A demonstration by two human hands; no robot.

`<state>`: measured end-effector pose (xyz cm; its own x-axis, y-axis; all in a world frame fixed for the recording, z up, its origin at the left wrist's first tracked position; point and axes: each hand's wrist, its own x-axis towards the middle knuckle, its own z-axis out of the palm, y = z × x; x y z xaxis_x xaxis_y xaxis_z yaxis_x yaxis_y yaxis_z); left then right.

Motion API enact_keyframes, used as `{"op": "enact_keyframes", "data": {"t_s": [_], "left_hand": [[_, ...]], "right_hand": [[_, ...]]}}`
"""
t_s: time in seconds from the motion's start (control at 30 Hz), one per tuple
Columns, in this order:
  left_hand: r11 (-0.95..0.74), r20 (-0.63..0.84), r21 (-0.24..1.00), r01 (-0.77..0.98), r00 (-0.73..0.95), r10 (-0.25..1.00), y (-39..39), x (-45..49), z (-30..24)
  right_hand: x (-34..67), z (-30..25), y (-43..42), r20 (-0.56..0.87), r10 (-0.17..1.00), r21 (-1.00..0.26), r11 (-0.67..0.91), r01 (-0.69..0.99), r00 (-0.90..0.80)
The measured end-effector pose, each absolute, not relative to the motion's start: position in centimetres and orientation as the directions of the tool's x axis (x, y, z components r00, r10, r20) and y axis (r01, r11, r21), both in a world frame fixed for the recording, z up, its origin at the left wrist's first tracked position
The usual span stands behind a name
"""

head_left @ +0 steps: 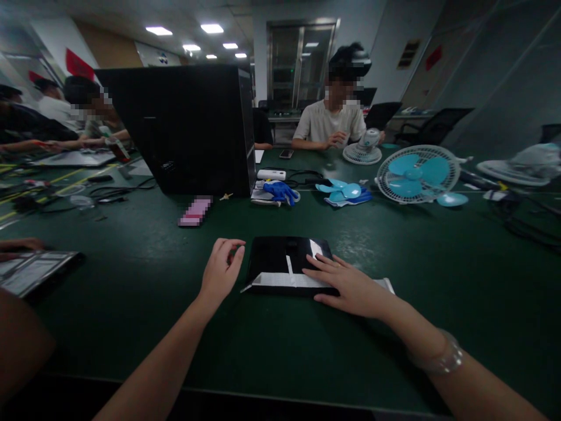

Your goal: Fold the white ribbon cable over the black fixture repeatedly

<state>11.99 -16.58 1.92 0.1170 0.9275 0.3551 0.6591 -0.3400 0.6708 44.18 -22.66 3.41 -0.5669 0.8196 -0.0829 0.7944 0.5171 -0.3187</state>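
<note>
A flat black rectangular object (268, 257) lies on the green table in front of me, its exact kind unclear. A white strip runs along its near side, and a narrower white piece crosses its middle. My right hand (350, 283) rests on its right part with fingers spread, holding nothing. White material sticks out beyond that hand on the right. Just left of the object, my left hand (223, 263) is raised with curled fingers, a gap between thumb and forefinger. Nothing clear shows in its grasp.
A large black case (184, 128) stands at the back left, with a pink phone (196, 210) before it. Blue gloves (280, 192), loose blue fan blades (339, 190) and a fan (416, 173) lie farther back. Co-workers sit across and at left.
</note>
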Motion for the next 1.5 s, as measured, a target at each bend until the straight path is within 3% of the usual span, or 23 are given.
{"op": "enact_keyframes", "data": {"t_s": [0.27, 0.47, 0.63, 0.83, 1.03, 1.13, 1.5], "left_hand": [[-0.37, 0.359, 0.666, 0.648, 0.156, 0.92, -16.4, 11.8, 1.5], [-0.349, 0.304, 0.679, 0.645, 0.186, 0.934, -16.7, 12.1, 1.9], [-0.348, 0.269, 0.667, 0.658, 0.223, 0.937, -16.7, 12.0, 1.8], [-0.339, 0.253, 0.674, 0.657, 0.226, 0.941, -16.7, 11.9, 1.9], [-0.329, 0.225, 0.676, 0.66, 0.239, 0.944, -16.9, 12.1, 2.4], [-0.339, 0.231, 0.669, 0.661, 0.249, 0.941, -17.0, 12.1, 2.4], [-0.315, 0.215, 0.673, 0.669, 0.231, 0.949, -17.1, 12.2, 2.6]], "right_hand": [[46.2, 3.5, -21.9, -0.178, 0.878, -0.242, 0.399, 0.884, -0.445], [51.2, 2.6, -20.1, -0.28, 0.959, -0.121, 0.019, 0.992, -0.053], [55.6, 1.7, -18.9, -0.246, 0.948, -0.048, -0.22, 0.974, 0.202], [59.3, 1.0, -18.9, -0.159, 0.827, -0.016, -0.548, 0.836, 0.539], [61.8, 1.2, -19.9, -0.079, 0.554, -0.02, -0.832, 0.554, 0.829], [62.1, 1.4, -20.4, -0.062, 0.506, -0.041, -0.863, 0.504, 0.861], [61.5, 2.6, -21.8, -0.008, 0.646, -0.156, -0.755, 0.637, 0.763]]}}
